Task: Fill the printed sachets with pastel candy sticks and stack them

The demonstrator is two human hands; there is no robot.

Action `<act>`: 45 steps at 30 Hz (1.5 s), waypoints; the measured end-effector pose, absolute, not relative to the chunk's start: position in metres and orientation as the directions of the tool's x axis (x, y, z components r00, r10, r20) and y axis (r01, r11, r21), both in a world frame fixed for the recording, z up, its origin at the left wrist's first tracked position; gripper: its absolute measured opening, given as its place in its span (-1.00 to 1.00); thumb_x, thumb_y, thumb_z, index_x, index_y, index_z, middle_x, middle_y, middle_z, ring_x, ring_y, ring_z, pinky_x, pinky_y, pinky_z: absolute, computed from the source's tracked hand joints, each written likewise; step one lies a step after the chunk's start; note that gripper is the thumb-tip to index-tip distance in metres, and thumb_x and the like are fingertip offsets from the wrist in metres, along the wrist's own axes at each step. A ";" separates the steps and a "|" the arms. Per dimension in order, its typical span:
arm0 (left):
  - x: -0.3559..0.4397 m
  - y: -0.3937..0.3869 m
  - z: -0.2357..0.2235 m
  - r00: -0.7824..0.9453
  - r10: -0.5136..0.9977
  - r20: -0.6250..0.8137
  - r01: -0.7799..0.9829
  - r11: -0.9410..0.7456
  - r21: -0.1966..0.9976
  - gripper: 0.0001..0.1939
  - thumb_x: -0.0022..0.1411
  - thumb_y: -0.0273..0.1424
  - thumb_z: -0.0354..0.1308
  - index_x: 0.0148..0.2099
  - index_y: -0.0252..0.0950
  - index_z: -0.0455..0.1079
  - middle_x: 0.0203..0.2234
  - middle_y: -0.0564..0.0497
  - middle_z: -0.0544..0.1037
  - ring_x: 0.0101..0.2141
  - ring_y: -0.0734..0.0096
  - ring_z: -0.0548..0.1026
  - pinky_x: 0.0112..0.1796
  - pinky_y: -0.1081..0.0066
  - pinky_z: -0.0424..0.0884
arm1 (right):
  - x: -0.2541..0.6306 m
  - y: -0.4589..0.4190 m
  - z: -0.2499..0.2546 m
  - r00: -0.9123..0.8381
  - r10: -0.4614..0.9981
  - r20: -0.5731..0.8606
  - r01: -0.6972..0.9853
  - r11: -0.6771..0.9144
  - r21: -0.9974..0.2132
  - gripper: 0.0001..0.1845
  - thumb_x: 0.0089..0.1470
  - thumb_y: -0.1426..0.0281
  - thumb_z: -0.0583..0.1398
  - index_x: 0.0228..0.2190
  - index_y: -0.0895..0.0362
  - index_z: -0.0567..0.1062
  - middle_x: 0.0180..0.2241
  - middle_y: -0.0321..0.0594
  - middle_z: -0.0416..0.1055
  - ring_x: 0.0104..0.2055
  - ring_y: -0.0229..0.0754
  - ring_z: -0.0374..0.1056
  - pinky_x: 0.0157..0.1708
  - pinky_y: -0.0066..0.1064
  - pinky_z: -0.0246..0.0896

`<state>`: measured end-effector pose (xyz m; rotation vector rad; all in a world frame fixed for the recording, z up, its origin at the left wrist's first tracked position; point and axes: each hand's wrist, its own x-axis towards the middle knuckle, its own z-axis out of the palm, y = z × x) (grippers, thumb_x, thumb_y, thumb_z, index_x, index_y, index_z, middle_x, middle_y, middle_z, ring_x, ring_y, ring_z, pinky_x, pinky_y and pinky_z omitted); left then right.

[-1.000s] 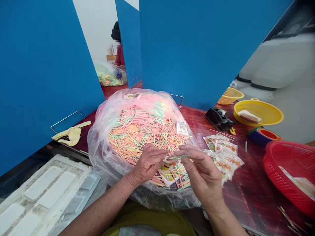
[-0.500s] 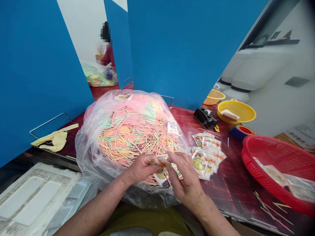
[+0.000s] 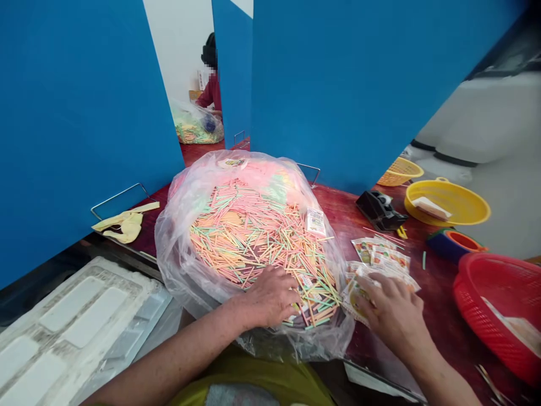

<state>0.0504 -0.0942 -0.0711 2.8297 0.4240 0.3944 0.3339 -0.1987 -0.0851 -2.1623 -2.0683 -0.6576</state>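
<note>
Thin pastel sticks (image 3: 249, 225), pink, orange, yellow and green, lie heaped in a clear plastic bag (image 3: 177, 270) whose mouth faces me. My left hand (image 3: 270, 296) rests palm down over the near sticks, its fingers bent and slightly apart; nothing shows gripped in it. To the right of the bag, my right hand (image 3: 391, 307) has its fingers closed on a small printed packet (image 3: 355, 300) at the edge of a group of similar packets (image 3: 391, 259). Another small packet (image 3: 315, 221) lies on the bag's right side.
Blue panels (image 3: 321, 84) stand behind the dark red table (image 3: 338, 206). At right are a tape dispenser (image 3: 380, 210), a yellow basket (image 3: 469, 206) and a red basket (image 3: 469, 304). A yellow cloth-like item (image 3: 129, 225) and a dirty white lid (image 3: 84, 316) lie left. A person (image 3: 211, 90) sits beyond.
The two hands, together on a packet before, have parted. My left hand is now over the sticks; my right has carried the packet to the group at right. The view has turned left.
</note>
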 end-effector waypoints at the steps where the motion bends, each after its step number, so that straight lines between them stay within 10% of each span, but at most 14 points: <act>1: 0.050 -0.094 -0.072 0.930 0.308 0.200 0.257 -0.935 0.243 -0.84 0.14 -0.29 0.06 -0.33 -0.22 0.42 -0.33 0.02 0.45 -0.24 0.31 0.30 -0.19 0.26 0.14 | 0.334 -0.200 -0.092 -0.041 0.939 0.343 0.966 -0.051 0.254 -0.74 0.03 0.26 0.07 -0.24 -0.03 0.48 -0.12 -0.12 0.35 -0.12 0.06 0.22 -0.31 -0.09 0.17; 10: 0.045 -0.094 -0.076 0.945 0.223 0.238 0.177 -0.964 0.199 -0.87 0.16 -0.37 0.03 -0.36 -0.23 0.39 -0.18 0.04 0.45 -0.26 0.35 0.29 -0.23 0.26 0.09 | 0.306 -0.159 -0.072 -0.184 0.893 0.411 0.961 0.075 0.267 -0.81 0.01 0.33 0.11 -0.31 0.04 0.48 -0.17 -0.06 0.38 -0.12 0.09 0.19 -0.24 -0.06 0.08; 16: 0.041 -0.104 -0.078 0.934 0.177 0.309 0.109 -0.968 0.225 -0.86 0.18 -0.38 -0.02 -0.34 -0.23 0.35 -0.32 0.08 0.50 -0.34 0.43 0.32 -0.26 0.29 0.09 | 0.193 -0.062 -0.040 -0.512 0.859 -0.027 0.842 0.508 0.181 -0.40 -0.22 0.48 0.18 -0.03 0.21 0.32 0.10 0.01 0.14 0.11 0.15 0.01 0.01 0.06 -0.06; 22: 0.021 -0.092 -0.079 0.871 0.378 0.314 0.289 -0.911 0.295 -0.83 0.21 -0.37 -0.05 -0.33 -0.22 0.37 -0.41 0.09 0.50 -0.32 0.42 0.33 -0.24 0.30 0.07 | 0.192 -0.041 -0.060 -0.637 0.768 -0.066 0.725 0.626 0.287 -0.57 -0.11 0.41 0.14 -0.12 0.25 0.40 0.06 0.02 0.20 0.17 0.16 -0.08 0.12 0.15 -0.39; 32: 0.003 -0.069 -0.067 0.719 0.691 0.080 0.635 -0.699 0.329 -0.80 0.18 -0.30 0.01 -0.37 -0.25 0.42 -0.38 0.00 0.46 -0.25 0.28 0.32 -0.23 0.23 0.10 | 0.195 -0.042 -0.064 -0.599 0.801 -0.001 0.769 0.576 0.276 -0.78 -0.04 0.53 0.05 -0.33 0.18 0.45 -0.25 -0.10 0.37 -0.07 -0.03 0.17 0.12 0.07 -0.37; 40: 0.001 -0.037 -0.055 0.535 0.810 0.241 0.558 -0.553 0.619 -0.74 0.20 -0.27 -0.02 -0.15 -0.29 0.37 -0.21 -0.10 0.40 -0.15 0.20 0.29 -0.12 0.22 0.17 | 0.207 -0.036 -0.036 -0.382 0.920 0.092 0.904 0.392 -0.171 -0.81 -0.01 0.55 -0.05 -0.29 0.18 0.25 -0.43 -0.21 0.32 -0.32 -0.18 0.23 0.00 -0.05 -0.04; 45: 0.028 -0.030 -0.056 0.582 0.808 0.094 -0.117 -0.032 0.993 -0.61 0.05 -0.18 0.16 -0.12 -0.30 0.31 -0.25 -0.09 0.42 -0.20 0.27 0.36 -0.19 0.32 0.26 | 0.188 -0.041 -0.029 -0.299 0.954 -0.007 0.788 0.242 -0.566 -0.93 0.02 0.47 -0.05 -0.38 0.10 0.17 -0.47 -0.31 0.26 -0.45 -0.27 0.18 -0.43 -0.42 0.13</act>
